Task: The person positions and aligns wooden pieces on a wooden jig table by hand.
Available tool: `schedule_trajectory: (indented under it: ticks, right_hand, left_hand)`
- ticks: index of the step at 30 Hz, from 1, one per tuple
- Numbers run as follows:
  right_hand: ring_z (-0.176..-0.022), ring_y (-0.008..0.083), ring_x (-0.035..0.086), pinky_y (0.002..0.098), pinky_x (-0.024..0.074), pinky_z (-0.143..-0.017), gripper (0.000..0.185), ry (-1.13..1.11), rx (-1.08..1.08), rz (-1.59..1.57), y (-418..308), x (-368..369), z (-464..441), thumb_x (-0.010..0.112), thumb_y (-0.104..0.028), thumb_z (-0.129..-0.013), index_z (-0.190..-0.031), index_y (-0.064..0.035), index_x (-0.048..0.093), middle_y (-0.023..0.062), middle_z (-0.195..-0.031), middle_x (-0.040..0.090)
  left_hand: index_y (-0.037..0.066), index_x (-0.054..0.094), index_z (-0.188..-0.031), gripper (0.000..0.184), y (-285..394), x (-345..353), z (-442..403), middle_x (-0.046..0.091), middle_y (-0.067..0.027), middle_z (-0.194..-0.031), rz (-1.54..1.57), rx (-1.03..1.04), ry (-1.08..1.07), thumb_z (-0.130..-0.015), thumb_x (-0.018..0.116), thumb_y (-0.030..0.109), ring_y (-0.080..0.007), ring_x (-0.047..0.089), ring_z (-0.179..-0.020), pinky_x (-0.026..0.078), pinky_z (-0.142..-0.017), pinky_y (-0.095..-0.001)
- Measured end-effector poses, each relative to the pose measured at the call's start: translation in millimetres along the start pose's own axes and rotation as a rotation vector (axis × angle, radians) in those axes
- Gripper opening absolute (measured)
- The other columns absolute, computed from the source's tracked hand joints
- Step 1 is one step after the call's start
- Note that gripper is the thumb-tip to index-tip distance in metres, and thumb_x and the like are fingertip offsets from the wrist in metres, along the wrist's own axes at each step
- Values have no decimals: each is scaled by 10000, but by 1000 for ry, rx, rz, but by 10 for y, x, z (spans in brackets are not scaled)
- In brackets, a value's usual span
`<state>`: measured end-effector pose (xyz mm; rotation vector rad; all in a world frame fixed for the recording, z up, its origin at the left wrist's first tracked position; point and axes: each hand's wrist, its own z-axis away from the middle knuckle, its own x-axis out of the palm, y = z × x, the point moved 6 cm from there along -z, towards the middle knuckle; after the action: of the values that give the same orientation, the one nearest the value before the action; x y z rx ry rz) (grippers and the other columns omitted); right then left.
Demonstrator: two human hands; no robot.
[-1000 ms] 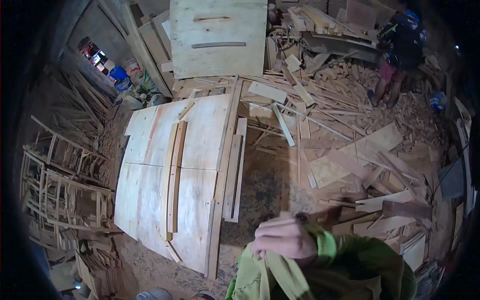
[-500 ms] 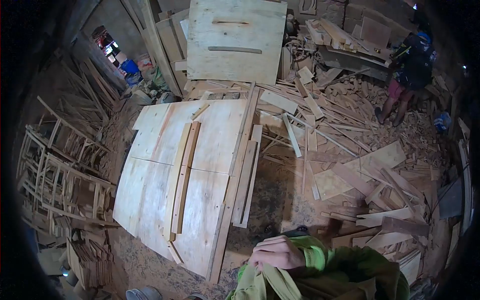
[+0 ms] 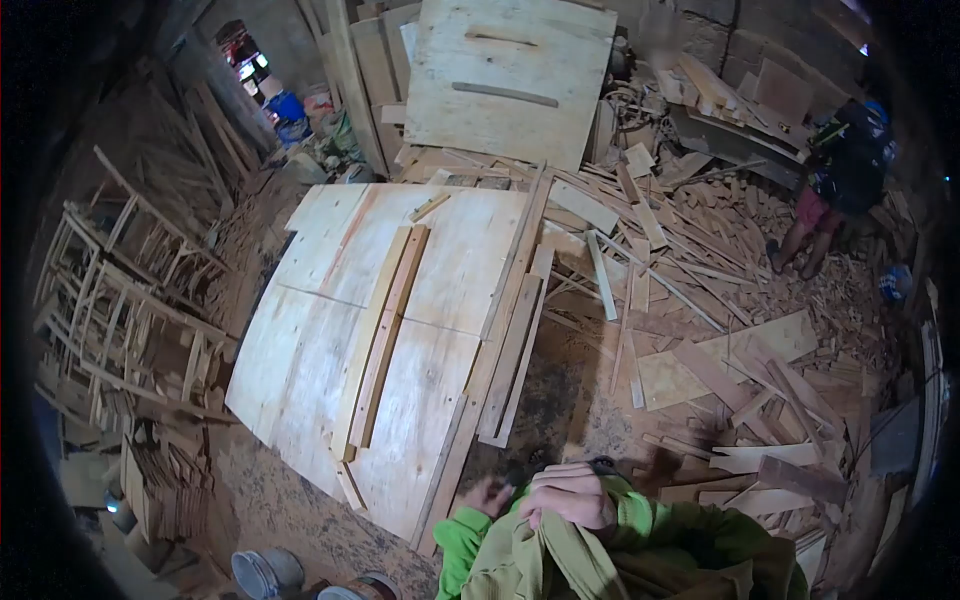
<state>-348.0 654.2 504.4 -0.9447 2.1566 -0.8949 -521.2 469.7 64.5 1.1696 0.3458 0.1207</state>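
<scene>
At the bottom of the head view, my right hand (image 3: 570,496) is closed round a bunched piece of olive cloth (image 3: 545,560), which hangs down in folds over the front of my body. My left hand (image 3: 487,496) has come out of a bright green sleeve just left of the cloth. Its fingers look slightly apart and hold nothing I can see, though they are small and a little blurred. Ahead of both hands lies a large plywood panel (image 3: 300,340) with two long wood strips (image 3: 385,340) across its middle and a long board (image 3: 500,350) along its right edge.
Another plywood sheet (image 3: 510,125) leans at the back. Scrap wood (image 3: 740,370) covers the floor to the right, where a co-worker (image 3: 835,180) stands by a wood-laden bench. Wooden frames (image 3: 130,300) are piled on the left. A bucket (image 3: 267,573) stands at the bottom left.
My left hand and its green sleeve have come into view beside the cloth. My right hand still grips the cloth. The view has shifted, so the room's contents sit further right.
</scene>
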Motion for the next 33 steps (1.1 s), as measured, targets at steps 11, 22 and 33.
schedule_trajectory:
  ticks: [11, 22, 33]
  right_hand:
    - [-676, 218, 665, 337, 496, -620, 166, 30, 18, 18, 19, 75, 5, 685, -147, -802, -918, -30, 671, 22, -737, 640]
    - [-637, 248, 636, 353, 474, -583, 180, 119, 110, 14, 113, 57, 50, 701, -154, -775, -891, -19, 682, 34, -705, 647]
    - [-639, 236, 645, 352, 473, -576, 152, 93, 96, -20, 173, 199, -74, 672, -153, -802, -880, -22, 675, 21, -705, 646]
  left_hand:
    - [134, 429, -1575, 1009, 1763, -283, -1155, 350, -243, -1630, -1005, 100, 616, -788, 754, 675, -477, 301, -1519, 280, -1167, -674]
    - [108, 455, -1553, 934, 1772, -160, -1159, 401, -250, -1583, -993, 92, 686, -844, 671, 677, -444, 318, -1519, 314, -1151, -659]
    - [119, 483, -1539, 932, 1733, -140, -1161, 436, -255, -1550, -981, 176, 764, -816, 693, 668, -439, 378, -1479, 347, -1112, -642]
